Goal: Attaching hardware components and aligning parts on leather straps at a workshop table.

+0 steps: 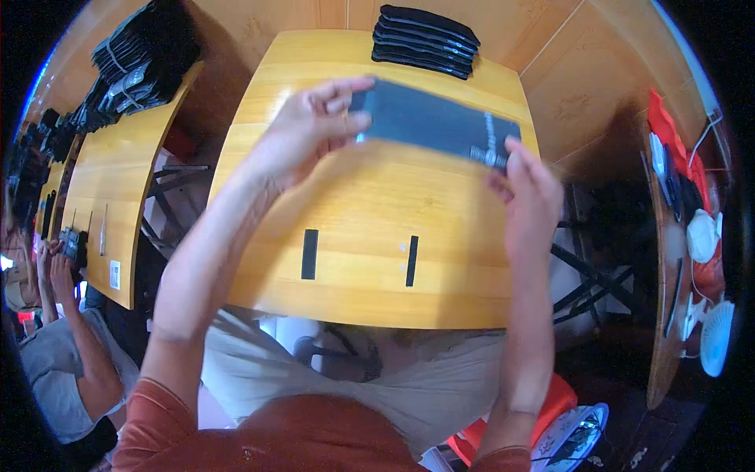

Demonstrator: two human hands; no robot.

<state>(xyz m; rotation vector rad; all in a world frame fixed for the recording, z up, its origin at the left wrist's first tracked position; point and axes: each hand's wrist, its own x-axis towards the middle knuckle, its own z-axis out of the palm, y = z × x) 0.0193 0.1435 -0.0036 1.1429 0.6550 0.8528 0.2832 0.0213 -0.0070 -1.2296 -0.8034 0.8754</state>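
Above the far half of the wooden table (354,197), I hold a flat, dark grey rectangular piece (425,114) by its two ends. Pale printing runs across its right end, and motion blurs it, so its exact kind is unclear. My left hand (318,126) pinches the left end between thumb and fingers. At the near right corner, my right hand (531,185) grips with thumb and fingers. Two narrow black strips lie on the tabletop nearer to me: a wider left strip (310,254) and a thinner right strip (412,261). Neither hand touches them.
A neat stack of black flat pieces (425,41) stands at the table's far edge by the wall. To the left, another wooden table (118,189) carries bundled black pieces (141,63), with a co-worker's hands (57,263) beside it. A side shelf at right holds a light-blue fan (716,338).
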